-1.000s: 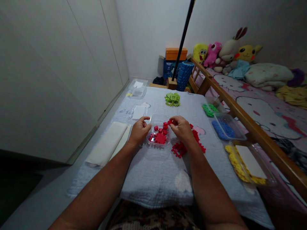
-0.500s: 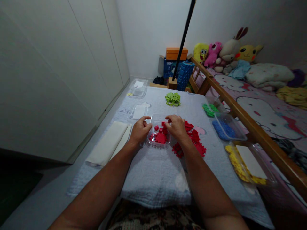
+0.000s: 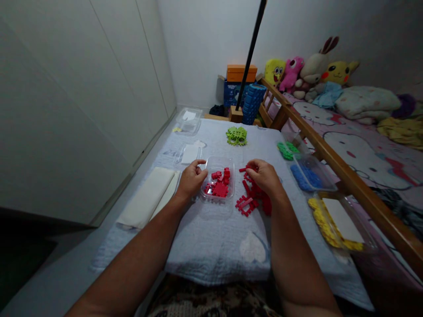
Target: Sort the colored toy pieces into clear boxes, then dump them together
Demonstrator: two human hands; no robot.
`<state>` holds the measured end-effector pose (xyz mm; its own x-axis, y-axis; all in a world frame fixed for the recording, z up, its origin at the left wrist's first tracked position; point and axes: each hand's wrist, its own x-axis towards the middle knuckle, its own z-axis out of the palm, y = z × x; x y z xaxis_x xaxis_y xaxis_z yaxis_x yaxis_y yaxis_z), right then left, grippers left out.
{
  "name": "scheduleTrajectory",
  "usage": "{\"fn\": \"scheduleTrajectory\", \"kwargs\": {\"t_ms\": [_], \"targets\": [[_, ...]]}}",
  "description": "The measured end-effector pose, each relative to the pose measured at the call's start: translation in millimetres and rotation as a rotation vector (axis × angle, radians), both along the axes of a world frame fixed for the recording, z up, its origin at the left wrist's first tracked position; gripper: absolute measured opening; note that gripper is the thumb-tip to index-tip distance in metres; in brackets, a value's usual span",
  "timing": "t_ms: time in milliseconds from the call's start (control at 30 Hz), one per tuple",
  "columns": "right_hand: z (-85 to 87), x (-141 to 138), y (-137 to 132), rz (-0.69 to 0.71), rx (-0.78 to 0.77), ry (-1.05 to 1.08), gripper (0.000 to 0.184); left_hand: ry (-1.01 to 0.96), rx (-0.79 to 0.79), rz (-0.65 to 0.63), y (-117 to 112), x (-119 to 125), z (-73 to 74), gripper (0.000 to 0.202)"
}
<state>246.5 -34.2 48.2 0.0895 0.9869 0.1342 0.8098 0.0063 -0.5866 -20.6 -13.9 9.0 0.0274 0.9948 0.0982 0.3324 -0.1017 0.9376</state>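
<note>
A clear plastic container (image 3: 218, 159) sits on the cloth in front of me with several red interlocking building pieces (image 3: 220, 189) inside. My left hand (image 3: 191, 179) grips its left rim between thumb and fingers. To the right of the container, my right hand (image 3: 265, 177) pinches a small red building piece (image 3: 243, 169) at its fingertips. Beneath that hand lies a loose pile of red building pieces (image 3: 246, 204), partly hidden by the palm and wrist.
Light green pieces (image 3: 236, 136) lie farther back. Along the right edge stand containers of green pieces (image 3: 288, 150), blue pieces (image 3: 306, 177) and yellow pieces (image 3: 325, 229), beside a wooden bed rail (image 3: 330, 149). Folded cream cloth (image 3: 147, 198) and clear lids (image 3: 190, 154) are at left.
My right hand has moved right, from over the container to the red pile, and now pinches a piece there. My left hand stays at the container's rim.
</note>
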Motion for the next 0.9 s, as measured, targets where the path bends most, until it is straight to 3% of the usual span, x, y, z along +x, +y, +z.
{"fn": "scheduleTrajectory", "kwargs": {"t_ms": [200,433,667,800,900], "targets": [[5.9,28.4,-24.5,0.085,-0.334,-0.2,0.011,0.001,0.001,0.007,-0.5,0.5,1.7,0.041],[-5.0,24.8,-35.2,0.136,-0.355,-0.307,0.016,-0.004,0.001,0.004,-1.3,0.4,3.0,0.041],[2.7,16.2,-31.7,0.09,-0.139,-0.141,0.011,0.015,0.014,0.002,-0.4,0.1,1.6,0.04],[10.9,-5.0,-22.7,0.157,0.049,0.006,0.012,0.022,0.009,0.008,-0.5,-0.3,1.8,0.041],[14.4,-28.0,-11.8,0.23,0.113,0.002,0.017,0.021,0.003,0.004,-0.4,-0.6,1.8,0.042]]}}
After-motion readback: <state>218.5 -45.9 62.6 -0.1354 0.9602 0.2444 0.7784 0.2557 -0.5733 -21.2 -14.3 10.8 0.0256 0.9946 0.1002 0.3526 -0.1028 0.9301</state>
